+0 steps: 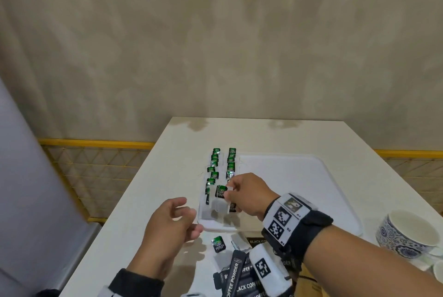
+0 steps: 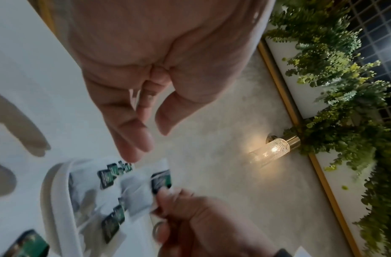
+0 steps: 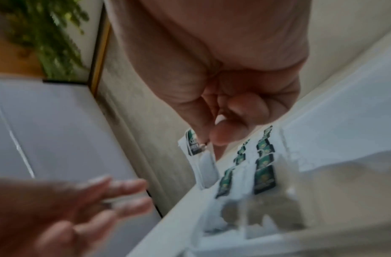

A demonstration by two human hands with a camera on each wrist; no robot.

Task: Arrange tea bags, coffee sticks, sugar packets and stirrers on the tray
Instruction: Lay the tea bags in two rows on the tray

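Pinched in right hand (image 1: pixel 244 194) fingers (image 3: pixel 218 134): green-tagged white paper tea bag (image 1: pixel 219 200), above white plastic tray (image 1: pixel 335 176) at seven o'clock corner. Left hand (image 1: pixel 167 222) loosely spread, empty, over white worktop (image 1: pixel 143 200).

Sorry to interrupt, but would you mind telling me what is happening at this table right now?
A person is laying out drink supplies on a white tray. The right hand pinches a green tea bag above the tray's near left end, where two rows of tea bags already lie. The left hand hovers open beside the tray, holding nothing. Black coffee sticks and another tea bag wait on the table.
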